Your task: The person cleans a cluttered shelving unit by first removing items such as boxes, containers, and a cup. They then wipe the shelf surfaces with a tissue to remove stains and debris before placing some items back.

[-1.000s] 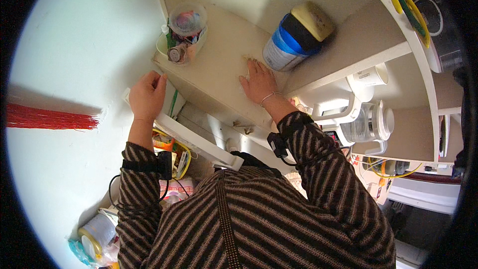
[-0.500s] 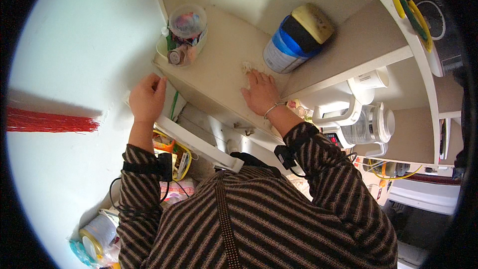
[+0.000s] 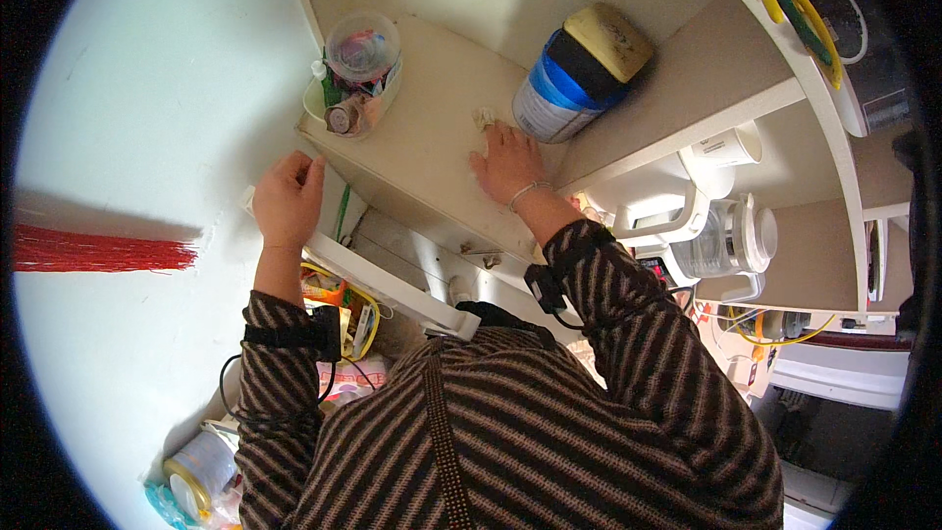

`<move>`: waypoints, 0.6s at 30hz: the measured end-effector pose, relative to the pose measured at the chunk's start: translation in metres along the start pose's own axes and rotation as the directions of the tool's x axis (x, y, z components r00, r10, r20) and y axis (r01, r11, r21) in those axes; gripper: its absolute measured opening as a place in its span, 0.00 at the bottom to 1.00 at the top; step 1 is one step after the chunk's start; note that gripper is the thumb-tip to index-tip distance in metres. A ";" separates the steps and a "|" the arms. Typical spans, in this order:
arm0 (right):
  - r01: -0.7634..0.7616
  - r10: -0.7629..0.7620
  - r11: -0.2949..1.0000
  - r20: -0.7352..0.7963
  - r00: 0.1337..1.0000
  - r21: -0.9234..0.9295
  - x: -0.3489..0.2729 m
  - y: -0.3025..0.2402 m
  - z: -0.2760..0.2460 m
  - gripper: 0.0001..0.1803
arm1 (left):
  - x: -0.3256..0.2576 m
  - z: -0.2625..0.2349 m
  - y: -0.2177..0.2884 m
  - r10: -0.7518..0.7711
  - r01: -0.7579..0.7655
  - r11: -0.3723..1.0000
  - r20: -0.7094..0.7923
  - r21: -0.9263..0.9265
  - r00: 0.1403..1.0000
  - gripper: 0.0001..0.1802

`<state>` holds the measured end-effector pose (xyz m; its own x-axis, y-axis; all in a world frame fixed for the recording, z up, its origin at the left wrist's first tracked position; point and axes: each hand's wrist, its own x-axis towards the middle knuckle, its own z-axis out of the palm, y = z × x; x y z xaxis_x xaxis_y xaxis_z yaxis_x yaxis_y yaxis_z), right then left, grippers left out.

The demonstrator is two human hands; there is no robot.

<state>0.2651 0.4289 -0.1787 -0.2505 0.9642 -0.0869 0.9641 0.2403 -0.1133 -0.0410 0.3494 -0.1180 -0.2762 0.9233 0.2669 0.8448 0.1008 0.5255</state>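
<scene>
My right hand (image 3: pixel 508 165) lies palm down on the beige shelf (image 3: pixel 442 79), its fingertips pressing on a crumpled white cloth (image 3: pixel 484 118). Most of the cloth is hidden under the fingers. Just beyond the hand stands a blue and white tub with a black band and a yellowish top (image 3: pixel 574 74). My left hand (image 3: pixel 288 198) is curled into a loose fist above the far end of a white panel (image 3: pixel 378 280), beside the shelf's front left corner. What those fingers hold, if anything, does not show.
Small containers fill a pale basket (image 3: pixel 353 79) at the shelf's left end. To the right, a lower compartment holds a glass jug (image 3: pixel 721 240) and a white cup (image 3: pixel 731 147). Red tassels (image 3: pixel 103 247) hang at the left wall. Packages (image 3: pixel 339 304) lie below the panel.
My right hand has slid a little farther back and left over the shelf, the cloth moving with it. My left hand has stayed nearly in place. The view has shifted slightly.
</scene>
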 end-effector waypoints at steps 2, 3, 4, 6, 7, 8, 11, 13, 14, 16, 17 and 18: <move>-0.008 0.008 0.999 -0.005 1.000 0.042 -0.002 0.001 0.003 0.33 | 0.000 -0.001 0.000 -0.001 0.001 1.000 0.004 0.000 1.000 0.16; 0.017 -0.009 0.996 -0.092 0.996 0.085 -0.002 0.002 0.004 0.34 | 0.000 -0.001 0.000 -0.006 0.006 1.000 0.009 0.000 1.000 0.16; -0.003 0.004 0.999 -0.036 0.999 0.040 0.000 0.002 0.006 0.33 | 0.001 -0.001 0.001 -0.011 0.011 1.000 0.015 -0.003 1.000 0.16; 0.011 -0.011 1.000 0.008 1.000 -0.024 0.004 0.004 0.009 0.33 | 0.001 0.000 0.000 -0.004 0.004 1.000 0.014 -0.002 1.000 0.16; 0.039 -0.038 0.999 -0.070 0.997 0.008 0.007 0.004 0.009 0.33 | 0.000 0.000 0.000 -0.004 0.004 1.000 0.012 -0.001 1.000 0.16; 0.037 -0.036 0.999 -0.069 0.997 0.015 0.008 0.004 0.008 0.33 | -0.001 0.000 0.000 -0.015 0.015 1.000 0.016 -0.001 1.000 0.16; -0.002 0.001 0.999 0.031 1.000 0.035 0.007 0.003 -0.001 0.33 | 0.000 0.000 -0.001 -0.023 0.023 1.000 0.025 0.003 0.999 0.16; -0.013 0.010 0.999 0.061 0.998 0.040 -0.003 0.002 -0.008 0.33 | 0.001 0.000 -0.001 -0.029 0.028 0.999 0.031 0.015 0.999 0.16; -0.003 0.001 0.999 0.040 0.999 0.038 -0.011 0.001 -0.012 0.34 | 0.001 0.000 -0.001 -0.008 0.008 1.000 0.016 0.010 1.000 0.16; 0.000 0.000 1.000 0.023 1.000 0.014 -0.037 0.002 -0.013 0.34 | 0.001 0.001 -0.002 0.002 -0.002 1.000 0.000 0.007 1.000 0.16; -0.008 0.008 1.000 0.027 1.000 -0.007 -0.045 0.003 -0.012 0.35 | 0.001 0.001 -0.002 0.013 -0.013 1.000 -0.011 -0.002 1.000 0.16; -0.041 0.047 0.997 0.109 0.993 -0.061 -0.049 0.005 -0.010 0.35 | 0.000 0.001 -0.003 0.023 -0.024 1.000 -0.020 -0.011 1.000 0.16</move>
<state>0.2830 0.3844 -0.1654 -0.2127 0.9566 -0.1991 0.9771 0.2070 -0.0493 -0.0428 0.3497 -0.1204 -0.2657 0.9177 0.2955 0.8462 0.0751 0.5276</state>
